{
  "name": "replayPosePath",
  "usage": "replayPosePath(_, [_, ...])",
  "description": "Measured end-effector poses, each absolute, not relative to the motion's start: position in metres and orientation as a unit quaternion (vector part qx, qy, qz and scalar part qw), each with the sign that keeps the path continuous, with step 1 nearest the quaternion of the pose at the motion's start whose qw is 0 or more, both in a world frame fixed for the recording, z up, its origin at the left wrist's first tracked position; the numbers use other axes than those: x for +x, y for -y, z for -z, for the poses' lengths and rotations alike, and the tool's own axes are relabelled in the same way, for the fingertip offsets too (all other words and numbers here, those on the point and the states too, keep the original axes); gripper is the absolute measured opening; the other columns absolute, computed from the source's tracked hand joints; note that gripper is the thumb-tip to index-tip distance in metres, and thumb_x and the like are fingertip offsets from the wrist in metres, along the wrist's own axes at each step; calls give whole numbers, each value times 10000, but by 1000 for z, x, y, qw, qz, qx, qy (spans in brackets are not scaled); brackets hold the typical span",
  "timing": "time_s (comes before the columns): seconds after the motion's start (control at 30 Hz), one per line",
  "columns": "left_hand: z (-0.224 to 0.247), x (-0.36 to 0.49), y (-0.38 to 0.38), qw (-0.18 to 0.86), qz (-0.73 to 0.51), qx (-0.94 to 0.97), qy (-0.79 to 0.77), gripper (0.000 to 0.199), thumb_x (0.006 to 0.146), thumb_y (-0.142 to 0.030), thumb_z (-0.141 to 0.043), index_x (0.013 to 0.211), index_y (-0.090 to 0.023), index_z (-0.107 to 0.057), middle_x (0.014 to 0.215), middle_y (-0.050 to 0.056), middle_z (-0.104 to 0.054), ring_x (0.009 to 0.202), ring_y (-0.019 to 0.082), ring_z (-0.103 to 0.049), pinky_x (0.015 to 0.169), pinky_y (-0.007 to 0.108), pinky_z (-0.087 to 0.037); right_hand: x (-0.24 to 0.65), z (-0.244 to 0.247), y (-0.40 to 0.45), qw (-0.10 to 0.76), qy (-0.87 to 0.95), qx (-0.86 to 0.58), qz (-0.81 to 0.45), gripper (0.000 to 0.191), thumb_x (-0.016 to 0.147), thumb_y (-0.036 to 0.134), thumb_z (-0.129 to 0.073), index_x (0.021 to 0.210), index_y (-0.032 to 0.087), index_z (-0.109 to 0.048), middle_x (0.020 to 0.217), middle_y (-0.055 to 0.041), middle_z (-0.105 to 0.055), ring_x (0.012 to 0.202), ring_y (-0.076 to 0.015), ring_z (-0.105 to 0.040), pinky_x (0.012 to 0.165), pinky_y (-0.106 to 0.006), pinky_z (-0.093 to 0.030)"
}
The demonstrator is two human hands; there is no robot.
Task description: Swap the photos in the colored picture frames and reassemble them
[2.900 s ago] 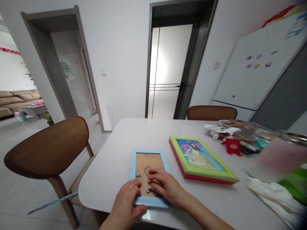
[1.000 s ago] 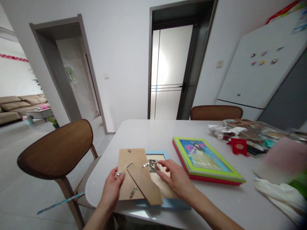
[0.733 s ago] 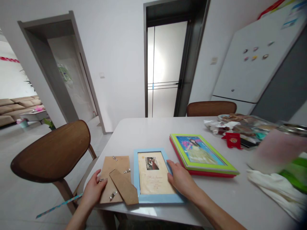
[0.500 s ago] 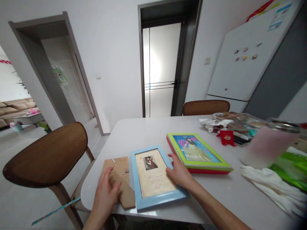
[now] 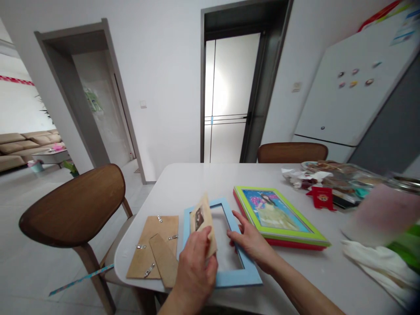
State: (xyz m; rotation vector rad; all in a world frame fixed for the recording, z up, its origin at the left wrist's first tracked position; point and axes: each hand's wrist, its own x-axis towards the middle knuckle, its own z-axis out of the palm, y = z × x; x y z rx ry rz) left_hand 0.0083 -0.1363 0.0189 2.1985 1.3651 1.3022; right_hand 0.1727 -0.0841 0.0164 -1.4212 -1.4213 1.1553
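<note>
A light blue picture frame [image 5: 239,278] lies on the white table, and the white tabletop shows through its opening. My right hand [image 5: 251,240] grips the frame's right side between thumb and fingers. Over the frame's left half, my left hand [image 5: 198,258] pinches a cream paper insert [image 5: 201,214] with a small dark picture on it; the paper stands tilted up, clear of the opening. Left of the frame lies the brown backing board [image 5: 147,236] with metal clips and a stand leg [image 5: 164,260]; my left wrist covers part of its right edge.
Right of the blue frame, a green frame [image 5: 278,210] with a princess picture rests on a red one. Farther right are a red card [image 5: 323,198], plastic bags [image 5: 344,175], a pink jar [image 5: 377,214] and a white cloth [image 5: 377,262]. Wooden chairs [image 5: 75,203] stand left and behind.
My left hand has moved right from the backing board and lifted the paper insert out of the blue frame's opening. My right hand stays on the frame's right side. The view has shifted slightly.
</note>
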Motion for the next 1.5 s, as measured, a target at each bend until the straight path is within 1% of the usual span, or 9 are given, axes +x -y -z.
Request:
replayPosePath(0.17, [-9,-49,136,66,-460,620,-632,353,741,-208,-429,1092,-166,-415,966,76,-557,852,202,-557,747,334,-448,184,19,71,261,706,-633,-179,525,707,169,-415,1209,32,-351,1059,-167,-537,938,-220,-521,850,-334,-364])
replayPosePath(0.4, [20,-92,147,33,-311,658,-685,308,761,-342,-435,1009,-169,-494,965,80,-590,899,234,-553,771,379,-436,181,26,74,179,753,-630,-71,371,733,166,-413,1076,58,-507,897,-140,-547,835,-217,-530,790,-323,-386])
replayPosePath(0.53, [21,-93,149,-26,-238,691,-682,284,741,-358,-468,942,-175,-551,928,88,-591,887,258,-539,755,407,-430,174,19,77,219,758,-613,-43,365,698,161,-455,1042,74,-540,1019,-170,-518,955,-254,-469,856,-363,-342])
replayPosePath(0.63, [23,-93,146,-49,-235,696,-677,299,730,-348,-486,959,-170,-559,1039,112,-561,973,278,-501,810,440,-407,157,17,79,296,759,-569,-108,374,701,176,-451,1061,108,-523,1072,-143,-518,979,-232,-466,872,-359,-342])
replayPosePath(0.8, [29,-79,146,8,-263,750,-607,430,700,-364,-530,1079,-160,-513,1215,143,-458,1124,291,-396,915,459,-343,106,28,75,377,657,-512,-406,479,689,202,-438,1161,135,-401,752,-29,-605,568,-130,-551,562,-269,-444])
replayPosePath(0.9, [30,-63,145,57,-272,777,-565,591,637,-258,-578,1197,-158,-415,1286,141,-386,1177,299,-332,951,474,-300,81,23,76,453,575,-462,-502,567,635,135,-448,1190,133,-335,637,24,-576,510,-107,-534,479,-214,-416])
replayPosePath(1.1, [9,-43,126,124,-509,675,-519,427,736,-122,-399,1157,-166,-465,1227,83,-476,1158,213,-386,994,396,-268,80,-24,91,553,526,-360,-538,529,725,313,-491,1202,176,-309,921,-55,-574,664,-119,-572,584,-251,-467])
replayPosePath(1.33, [-4,-1,122,498,-678,342,-418,402,741,-377,-489,1032,-103,-529,948,110,-650,958,243,-567,838,351,-432,113,-6,86,503,394,-456,-619,475,763,264,-392,1218,166,-296,894,-72,-615,691,-162,-603,571,-282,-476])
replayPosePath(1.5, [16,-9,128,427,-629,423,-493,476,684,-318,-552,1109,-123,-461,1145,144,-534,1068,241,-482,910,378,-365,149,5,76,505,421,-529,-537,644,707,187,-410,1292,119,-149,720,-42,-635,568,-169,-595,488,-268,-455])
